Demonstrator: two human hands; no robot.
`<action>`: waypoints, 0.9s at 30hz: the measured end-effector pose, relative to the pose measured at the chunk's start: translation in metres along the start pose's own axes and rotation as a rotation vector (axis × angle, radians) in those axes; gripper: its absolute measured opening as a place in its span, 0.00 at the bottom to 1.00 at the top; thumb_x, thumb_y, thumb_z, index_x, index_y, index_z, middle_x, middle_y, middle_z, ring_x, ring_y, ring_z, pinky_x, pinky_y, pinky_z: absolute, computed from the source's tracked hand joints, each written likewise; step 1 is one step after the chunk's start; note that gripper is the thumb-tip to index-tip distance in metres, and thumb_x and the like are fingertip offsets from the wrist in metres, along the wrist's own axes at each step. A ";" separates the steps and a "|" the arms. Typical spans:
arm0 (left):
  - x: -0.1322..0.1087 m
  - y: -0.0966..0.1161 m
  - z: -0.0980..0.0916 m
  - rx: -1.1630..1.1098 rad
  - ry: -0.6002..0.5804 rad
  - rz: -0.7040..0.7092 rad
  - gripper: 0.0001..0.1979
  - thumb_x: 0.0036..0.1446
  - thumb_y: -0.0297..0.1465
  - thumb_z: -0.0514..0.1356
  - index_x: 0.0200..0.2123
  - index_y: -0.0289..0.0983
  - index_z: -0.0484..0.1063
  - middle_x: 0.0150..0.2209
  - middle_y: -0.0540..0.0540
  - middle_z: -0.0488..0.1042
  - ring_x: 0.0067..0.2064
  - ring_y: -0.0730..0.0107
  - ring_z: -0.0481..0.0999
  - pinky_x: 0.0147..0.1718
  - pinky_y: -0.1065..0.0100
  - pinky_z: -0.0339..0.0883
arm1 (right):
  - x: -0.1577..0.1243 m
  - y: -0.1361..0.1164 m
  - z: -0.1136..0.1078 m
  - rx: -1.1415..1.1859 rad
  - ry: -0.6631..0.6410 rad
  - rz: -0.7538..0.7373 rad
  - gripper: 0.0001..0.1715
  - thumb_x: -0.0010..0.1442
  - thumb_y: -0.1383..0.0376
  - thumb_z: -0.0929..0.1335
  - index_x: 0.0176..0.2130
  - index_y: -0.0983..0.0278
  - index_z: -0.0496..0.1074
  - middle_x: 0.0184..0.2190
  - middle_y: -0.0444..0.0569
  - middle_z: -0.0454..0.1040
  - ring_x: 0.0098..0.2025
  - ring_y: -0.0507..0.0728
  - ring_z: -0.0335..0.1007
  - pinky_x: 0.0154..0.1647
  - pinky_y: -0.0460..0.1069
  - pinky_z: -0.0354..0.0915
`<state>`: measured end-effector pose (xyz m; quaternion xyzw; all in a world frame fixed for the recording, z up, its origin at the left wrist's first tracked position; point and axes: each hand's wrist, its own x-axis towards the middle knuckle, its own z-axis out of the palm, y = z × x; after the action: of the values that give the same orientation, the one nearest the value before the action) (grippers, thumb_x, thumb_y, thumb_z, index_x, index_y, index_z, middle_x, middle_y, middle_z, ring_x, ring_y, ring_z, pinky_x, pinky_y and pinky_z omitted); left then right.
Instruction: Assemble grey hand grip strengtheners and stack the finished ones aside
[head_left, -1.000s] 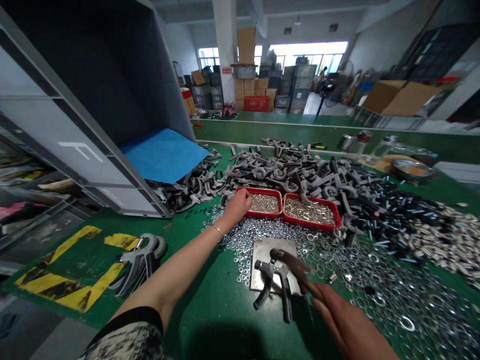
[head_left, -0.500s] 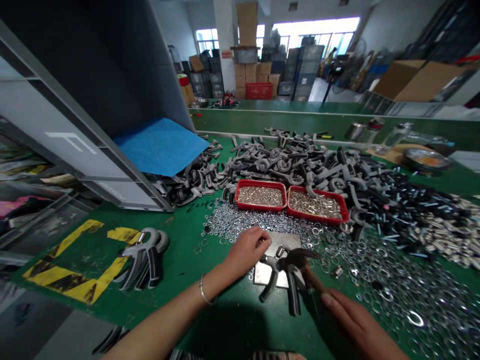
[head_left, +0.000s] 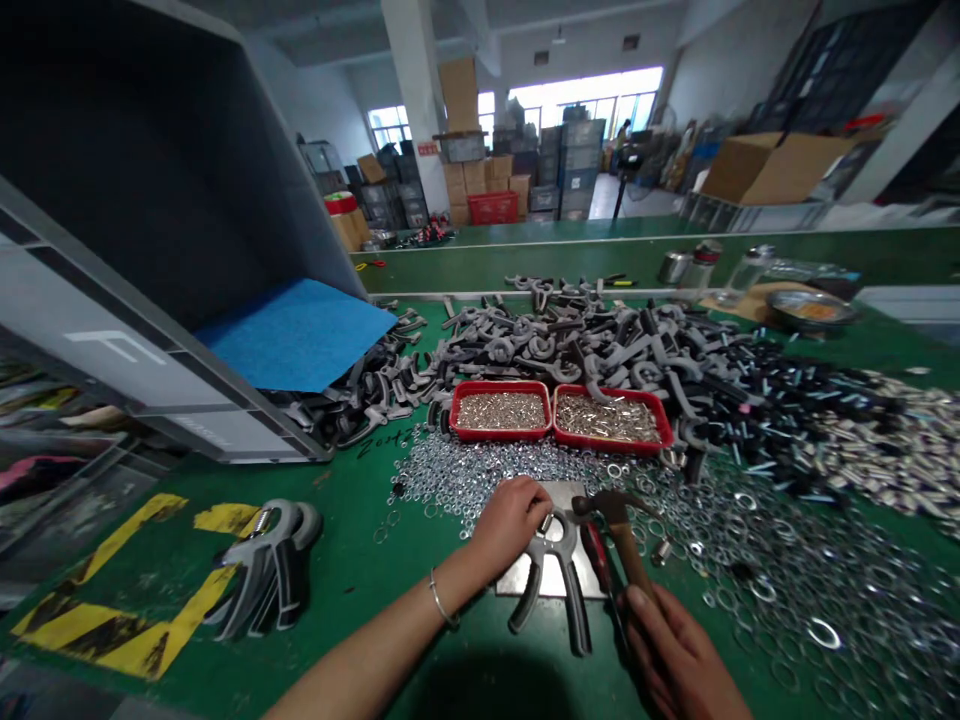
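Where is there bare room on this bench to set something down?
Bare green bench lies left of the loose washers, between them and the yellow-taped square with hand grippers. Another patch lies right rear, by the metal bowl. Right of the steel plate, washers crowd the bench, and grey gripper parts heap behind the red trays.

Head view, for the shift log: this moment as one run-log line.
left hand: on grey spring hand-grip | right hand: hammer | under grip: steel plate

Washer heap (head_left: 757,570), red trays (head_left: 499,383) bar hands (head_left: 510,525) (head_left: 679,650) forward; green bench (head_left: 375,540) passable left.
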<state>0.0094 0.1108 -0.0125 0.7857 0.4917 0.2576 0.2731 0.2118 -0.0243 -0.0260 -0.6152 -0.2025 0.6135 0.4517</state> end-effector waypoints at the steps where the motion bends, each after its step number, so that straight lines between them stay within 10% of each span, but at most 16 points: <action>1: 0.000 0.000 0.001 0.000 0.002 -0.003 0.07 0.62 0.29 0.58 0.32 0.39 0.74 0.34 0.47 0.75 0.40 0.63 0.73 0.44 0.63 0.63 | 0.001 -0.001 0.001 0.016 -0.005 -0.005 0.29 0.46 0.44 0.76 0.42 0.58 0.76 0.31 0.44 0.77 0.31 0.54 0.73 0.31 0.44 0.72; 11: -0.002 -0.008 0.007 -0.085 -0.019 -0.042 0.07 0.62 0.29 0.57 0.31 0.38 0.72 0.34 0.47 0.73 0.39 0.65 0.73 0.40 0.66 0.65 | -0.013 -0.007 0.010 0.033 -0.017 0.044 0.28 0.49 0.45 0.75 0.43 0.59 0.72 0.19 0.36 0.64 0.16 0.47 0.55 0.12 0.40 0.47; 22: -0.002 -0.006 0.004 0.567 -0.139 0.501 0.13 0.69 0.26 0.48 0.36 0.35 0.71 0.36 0.42 0.73 0.39 0.59 0.71 0.42 0.57 0.62 | -0.012 -0.004 0.007 -0.045 -0.048 -0.046 0.26 0.52 0.45 0.74 0.42 0.59 0.72 0.27 0.40 0.71 0.25 0.50 0.65 0.24 0.42 0.63; 27: -0.005 -0.008 0.003 0.478 -0.105 0.302 0.08 0.68 0.32 0.53 0.40 0.35 0.70 0.39 0.41 0.74 0.43 0.58 0.72 0.46 0.56 0.64 | -0.003 -0.018 -0.008 -0.375 -0.111 -0.295 0.27 0.58 0.44 0.68 0.46 0.62 0.74 0.33 0.48 0.76 0.36 0.59 0.73 0.34 0.49 0.69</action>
<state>0.0049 0.1087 -0.0207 0.9044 0.4010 0.1311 0.0638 0.2241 -0.0198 -0.0115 -0.6173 -0.4249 0.5256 0.4026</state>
